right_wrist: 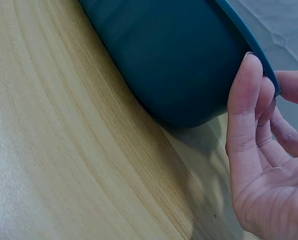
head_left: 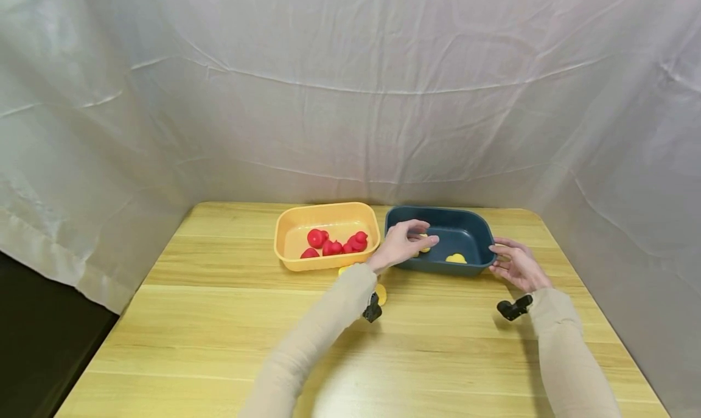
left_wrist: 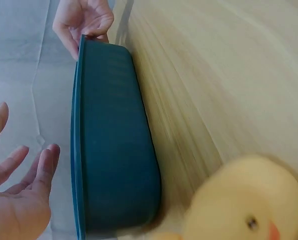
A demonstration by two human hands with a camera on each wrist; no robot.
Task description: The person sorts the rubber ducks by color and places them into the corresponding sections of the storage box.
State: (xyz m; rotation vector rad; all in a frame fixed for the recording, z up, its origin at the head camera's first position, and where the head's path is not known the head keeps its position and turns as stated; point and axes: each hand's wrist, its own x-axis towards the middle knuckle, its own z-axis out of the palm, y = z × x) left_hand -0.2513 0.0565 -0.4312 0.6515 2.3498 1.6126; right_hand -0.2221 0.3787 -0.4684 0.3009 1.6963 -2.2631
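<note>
Over the left end of a dark blue tub (head_left: 462,241), the left hand (head_left: 402,243), released, with fingers loosely spread and slightly bent. Shown apart from the tub's rim in the left wrist view. At the opposite end of the same tub, the right hand (head_left: 520,266), grasping the rim: thumb against the outer wall, another finger on the far side of the lip, as seen close up in the right wrist view.

Inside the blue tub, a small yellow piece (head_left: 456,258) near the front wall, and more yellow partly hidden by the left hand.

Just left of the blue tub, a light orange tub (head_left: 342,228), holding several red toys (head_left: 331,247), rounded and glossy, gathered mostly toward the near side, some touching.

On the wood-grained counter (head_left: 438,345), in front of the tubs, a bright yellow bit (head_left: 344,271) by the orange tub and a rounded yellow toy (head_left: 381,294), partly covered by the left sleeve (head_left: 312,345). Large in the left wrist view, a blurred yellow duck (left_wrist: 239,200) with dark eye and orange-red beak; probably the same rounded toy.

At each wrist, a small black device (head_left: 372,310). Behind the counter and along its sides, a pale, creased curtain (head_left: 356,101).
</note>
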